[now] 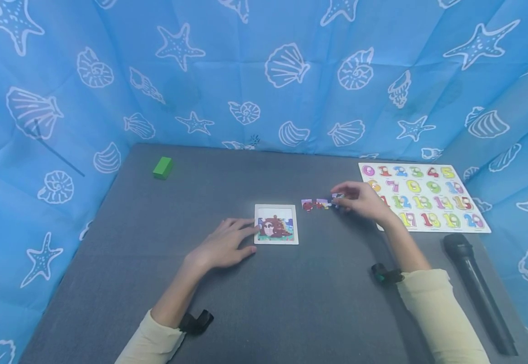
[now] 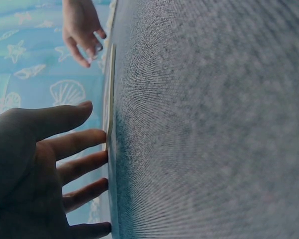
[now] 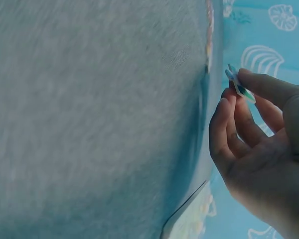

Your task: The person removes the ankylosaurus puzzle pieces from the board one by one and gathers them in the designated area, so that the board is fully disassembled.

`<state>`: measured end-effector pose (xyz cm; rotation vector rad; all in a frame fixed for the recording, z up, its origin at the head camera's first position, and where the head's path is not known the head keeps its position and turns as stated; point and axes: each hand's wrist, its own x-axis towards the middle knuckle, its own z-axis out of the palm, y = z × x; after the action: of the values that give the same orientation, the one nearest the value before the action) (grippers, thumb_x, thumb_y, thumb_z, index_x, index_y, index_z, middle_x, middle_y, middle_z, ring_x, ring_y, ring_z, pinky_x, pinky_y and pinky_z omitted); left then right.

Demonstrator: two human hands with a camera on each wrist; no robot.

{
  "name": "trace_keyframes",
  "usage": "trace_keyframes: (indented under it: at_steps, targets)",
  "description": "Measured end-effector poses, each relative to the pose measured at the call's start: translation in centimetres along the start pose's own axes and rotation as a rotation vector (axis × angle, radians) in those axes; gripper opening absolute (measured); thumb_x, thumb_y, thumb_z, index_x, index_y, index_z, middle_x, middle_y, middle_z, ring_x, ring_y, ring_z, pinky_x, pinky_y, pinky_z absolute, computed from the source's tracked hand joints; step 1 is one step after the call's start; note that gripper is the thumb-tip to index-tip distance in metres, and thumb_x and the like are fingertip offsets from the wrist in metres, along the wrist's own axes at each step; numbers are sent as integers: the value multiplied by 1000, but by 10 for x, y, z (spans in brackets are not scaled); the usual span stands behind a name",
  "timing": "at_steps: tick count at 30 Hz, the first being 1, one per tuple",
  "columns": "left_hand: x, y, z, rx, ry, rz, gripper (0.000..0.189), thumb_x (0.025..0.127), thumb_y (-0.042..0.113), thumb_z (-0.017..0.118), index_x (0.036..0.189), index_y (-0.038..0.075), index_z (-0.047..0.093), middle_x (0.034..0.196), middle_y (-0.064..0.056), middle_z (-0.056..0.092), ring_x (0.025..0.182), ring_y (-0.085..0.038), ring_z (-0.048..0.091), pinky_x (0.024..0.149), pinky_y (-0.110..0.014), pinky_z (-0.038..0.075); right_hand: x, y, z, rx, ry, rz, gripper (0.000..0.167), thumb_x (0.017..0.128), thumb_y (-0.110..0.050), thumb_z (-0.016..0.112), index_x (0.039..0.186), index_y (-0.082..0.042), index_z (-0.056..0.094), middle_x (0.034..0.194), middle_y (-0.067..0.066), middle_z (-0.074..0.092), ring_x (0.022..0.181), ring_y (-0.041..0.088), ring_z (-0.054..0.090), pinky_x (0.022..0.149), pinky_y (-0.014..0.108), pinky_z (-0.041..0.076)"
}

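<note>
My left hand [image 1: 227,242] lies at the left edge of a small square jigsaw tray [image 1: 297,235], its fingers spread and fingertips right at the rim. Assembled pieces showing a brown animal picture [image 1: 273,228] cover the lower part of the tray, while a white strip shows along its top. To the right of the tray, my right hand [image 1: 361,199] pinches a jigsaw piece [image 3: 243,90] between thumb and fingers, raised off the table in the right wrist view. Two loose jigsaw pieces, one red and purple [image 1: 307,205] and one beside it [image 1: 322,203], lie between tray and right hand.
A white number board [image 1: 466,227] with colourful numerals lies at the right, partly behind my right forearm. A black microphone [image 1: 478,293] rests near the right table edge. A green block [image 1: 163,168] stands at the back left. Blue shell-patterned cloth [image 1: 255,76] surrounds the table.
</note>
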<state>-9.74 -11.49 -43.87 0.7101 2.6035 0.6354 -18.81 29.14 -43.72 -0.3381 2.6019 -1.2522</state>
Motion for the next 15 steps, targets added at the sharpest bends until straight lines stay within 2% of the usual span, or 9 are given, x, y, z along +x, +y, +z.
trace_keyframes:
  at_steps: [7, 15]
  targets:
    - [0, 0, 0, 1, 2, -6, 58, 110, 36, 64, 164, 19, 50, 176, -10, 40, 163, -39, 35, 135, -64, 27, 0, 12, -2, -42, -21, 31, 30, 102, -13, 75, 130, -2, 74, 114, 22, 78, 89, 15, 74, 72, 22, 58]
    - [0, 0, 1, 4, 3, -4, 58, 109, 36, 64, 163, 19, 51, 176, -9, 40, 162, -38, 35, 135, -64, 28, 1, 12, 0, -107, -27, 28, 29, 103, -14, 74, 130, -4, 75, 120, 21, 79, 100, 25, 75, 79, 18, 55]
